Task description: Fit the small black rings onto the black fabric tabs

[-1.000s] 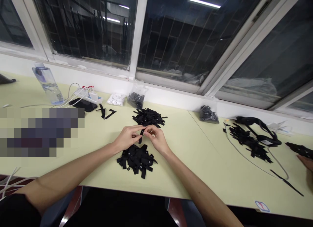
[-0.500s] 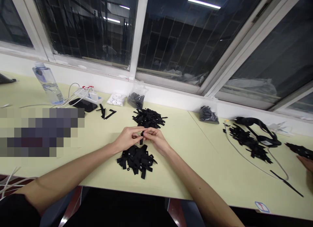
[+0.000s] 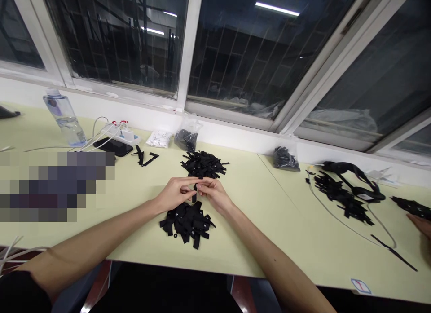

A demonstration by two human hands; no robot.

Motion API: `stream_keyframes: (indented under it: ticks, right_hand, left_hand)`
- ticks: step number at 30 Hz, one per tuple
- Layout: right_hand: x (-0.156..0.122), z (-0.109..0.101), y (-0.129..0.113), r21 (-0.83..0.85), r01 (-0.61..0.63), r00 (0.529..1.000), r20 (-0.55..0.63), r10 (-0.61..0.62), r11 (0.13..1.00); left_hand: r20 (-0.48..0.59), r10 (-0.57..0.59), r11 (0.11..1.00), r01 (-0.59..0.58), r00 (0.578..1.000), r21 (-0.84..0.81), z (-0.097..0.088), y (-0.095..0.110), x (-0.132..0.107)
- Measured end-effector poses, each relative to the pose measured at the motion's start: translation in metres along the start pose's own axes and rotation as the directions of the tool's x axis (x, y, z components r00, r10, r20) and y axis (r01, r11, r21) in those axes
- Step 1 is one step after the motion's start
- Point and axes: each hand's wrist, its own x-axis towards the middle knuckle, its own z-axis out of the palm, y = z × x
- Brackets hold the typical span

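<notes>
Between my two hands is a short black fabric strip (image 3: pixel 194 196), its lower end hanging free. My left hand (image 3: pixel 177 192) pinches it from the left, thumb and fingers closed. From the right, my right hand (image 3: pixel 213 191) grips its upper part with the fingertips pressed together. Just below lies a near pile of black strips (image 3: pixel 188 223), some bearing small white letters such as M. A tiny black ring (image 3: pixel 175 235) rests at that pile's left edge. Behind my fingers is a far pile of similar black strips (image 3: pixel 204 164).
Along the wall stand a water bottle (image 3: pixel 65 117), a power strip (image 3: pixel 123 134), a phone (image 3: pixel 113 147), a bag of white pieces (image 3: pixel 159 138) and bags of black pieces (image 3: pixel 186 138) (image 3: pixel 285 159). To the right are a black headset (image 3: pixel 357 180), a cable and another person's hand (image 3: pixel 420 224).
Both hands stay almost in place with the strip between them. The whole view has shifted slightly; the piles look unchanged.
</notes>
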Motion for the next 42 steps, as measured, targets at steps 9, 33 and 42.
stream_keyframes:
  ticks: [9,33,42]
  right_hand:
    - [0.005,-0.014,-0.004,0.123,0.042,0.993,-0.117,-0.028,0.992]
    - [0.002,-0.015,-0.002,0.307,-0.03,0.998,0.07,0.009,0.951]
    - [0.003,-0.018,-0.002,0.289,-0.022,0.998,0.059,0.005,0.957]
  left_hand:
    - [-0.13,0.065,0.977,-0.036,0.989,0.211,-0.025,-0.016,0.021]
    - [0.115,-0.023,0.883,-0.034,0.993,0.468,0.0,-0.027,0.027]
    - [0.021,0.02,0.894,-0.028,1.0,0.446,-0.013,-0.035,0.03]
